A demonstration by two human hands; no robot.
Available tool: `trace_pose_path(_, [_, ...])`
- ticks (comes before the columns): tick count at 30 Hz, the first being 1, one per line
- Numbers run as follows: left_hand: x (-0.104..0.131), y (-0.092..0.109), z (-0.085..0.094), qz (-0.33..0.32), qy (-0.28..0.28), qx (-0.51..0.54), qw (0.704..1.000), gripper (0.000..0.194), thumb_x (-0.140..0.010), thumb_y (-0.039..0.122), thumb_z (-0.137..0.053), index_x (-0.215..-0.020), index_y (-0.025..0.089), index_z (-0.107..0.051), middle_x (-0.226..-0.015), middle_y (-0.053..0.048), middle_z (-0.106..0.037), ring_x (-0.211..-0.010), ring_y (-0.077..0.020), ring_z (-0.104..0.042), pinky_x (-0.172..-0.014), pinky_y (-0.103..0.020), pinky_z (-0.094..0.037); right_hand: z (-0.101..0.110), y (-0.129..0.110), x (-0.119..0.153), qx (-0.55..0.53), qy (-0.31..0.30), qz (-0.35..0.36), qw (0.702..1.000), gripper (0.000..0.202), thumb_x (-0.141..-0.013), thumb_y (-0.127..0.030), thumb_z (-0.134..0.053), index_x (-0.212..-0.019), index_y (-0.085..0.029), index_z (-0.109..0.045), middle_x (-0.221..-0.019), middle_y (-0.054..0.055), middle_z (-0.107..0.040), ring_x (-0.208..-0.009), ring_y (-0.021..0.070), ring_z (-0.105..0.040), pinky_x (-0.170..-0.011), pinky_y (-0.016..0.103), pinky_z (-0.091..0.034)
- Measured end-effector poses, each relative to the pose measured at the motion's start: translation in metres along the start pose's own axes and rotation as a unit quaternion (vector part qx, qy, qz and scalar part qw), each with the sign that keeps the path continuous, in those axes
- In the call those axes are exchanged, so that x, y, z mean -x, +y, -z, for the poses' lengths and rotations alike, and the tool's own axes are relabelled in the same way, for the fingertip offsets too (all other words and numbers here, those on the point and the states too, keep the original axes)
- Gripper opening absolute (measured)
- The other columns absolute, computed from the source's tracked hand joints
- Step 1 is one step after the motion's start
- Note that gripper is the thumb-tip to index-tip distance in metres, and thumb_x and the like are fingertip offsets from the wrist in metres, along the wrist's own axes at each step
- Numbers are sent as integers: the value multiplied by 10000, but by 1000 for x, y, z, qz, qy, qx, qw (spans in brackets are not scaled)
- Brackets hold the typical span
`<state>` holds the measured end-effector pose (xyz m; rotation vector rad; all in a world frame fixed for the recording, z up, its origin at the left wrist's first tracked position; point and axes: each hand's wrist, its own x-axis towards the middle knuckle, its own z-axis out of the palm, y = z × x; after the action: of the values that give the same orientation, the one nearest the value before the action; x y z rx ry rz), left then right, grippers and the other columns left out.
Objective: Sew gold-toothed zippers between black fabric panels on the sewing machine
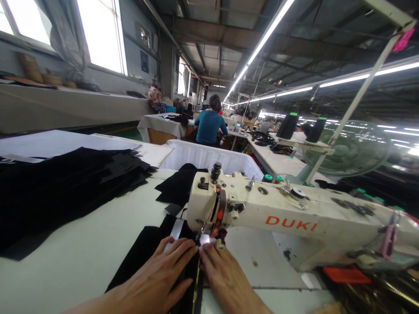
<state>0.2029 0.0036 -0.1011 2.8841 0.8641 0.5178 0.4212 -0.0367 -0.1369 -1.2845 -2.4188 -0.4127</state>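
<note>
Black fabric lies under the needle end of a cream sewing machine marked DUKI. My left hand rests flat on this fabric, its fingers spread and the tips just left of the presser foot. A metal strip runs on the cloth beside its fingertips. On the right of the foot, my right hand presses down with fingers extended close together, the tips near the lit needle area. A thin gold-coloured edge shows between the two hands.
A large stack of black pieces covers the left of the table. Behind the machine are more black pieces and a white bin. Thread cones and a green fan stand at right. A person sits ahead.
</note>
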Motion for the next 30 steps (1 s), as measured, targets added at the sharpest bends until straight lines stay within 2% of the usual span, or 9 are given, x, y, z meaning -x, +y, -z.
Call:
trace_pose_path(3, [-2, -5, -8, 7, -10, -6, 1000, 546, -955, 273, -554, -1480, 264, -402, -1437, -79, -528, -1325, -289, -489, -1121, -550, -378, -2, 4, -2, 0, 26, -10, 1000, 502, -832, -19, -638, -1323, -67, -541, -1245, 147, -638, -1118, 317, -611, -945, 428, -575])
trace_pose_path(6, [2, -4, -11, 3, -8, -5, 1000, 572, -955, 281, -557, -1496, 235, -376, -1460, -103, -506, -1341, -311, -472, -1114, -573, -377, 1, 5, -1, -8, 13, 9, 1000, 518, -853, -41, -632, -1357, -66, -516, -1282, 147, -623, -1163, 320, -591, -972, 429, -563])
trace_pose_path(10, [4, 3, -3, -4, -3, -3, 1000, 561, -928, 259, -586, -1463, 197, -427, -1433, -113, -541, -1317, -323, -503, -1096, -583, -400, 6, 4, 1, -7, 9, 18, 1000, 479, -883, -46, -594, -1355, -78, -522, -1286, 137, -626, -1164, 311, -600, -978, 433, -560])
trace_pose_path(14, [0, 4, 7, -22, -35, -33, 999, 546, -926, 244, -554, -1458, 187, -442, -1430, -100, -547, -1294, -321, -534, -1061, -582, -447, 5, 4, 2, -5, 19, 13, 1000, 396, -940, -102, -554, -1335, -100, -542, -1275, 123, -640, -1154, 291, -617, -968, 411, -568])
trace_pose_path(18, [-3, 2, 4, -37, -29, -73, 996, 521, -936, 235, -516, -1446, 147, -460, -1427, -107, -539, -1273, -330, -553, -1006, -590, -497, -1, 7, 4, 1, 21, 7, 1000, 394, -951, -104, -532, -1345, -121, -537, -1284, 112, -644, -1149, 272, -630, -949, 378, -580])
trace_pose_path(23, [-2, 3, -1, -40, -14, -90, 995, 514, -940, 240, -508, -1441, 133, -460, -1433, -106, -531, -1280, -321, -548, -994, -577, -512, -5, 10, 7, 15, 8, 6, 1000, 470, -921, -36, -491, -1385, -114, -503, -1345, 113, -607, -1204, 286, -601, -940, 407, -589])
trace_pose_path(30, [-3, 7, 3, -44, -11, -93, 995, 528, -898, 194, -517, -1421, 128, -484, -1414, -124, -548, -1254, -345, -567, -960, -565, -534, 7, 12, 5, 14, 10, 36, 999, 405, -974, -93, -455, -1374, -105, -516, -1317, 111, -629, -1166, 270, -632, -919, 376, -598])
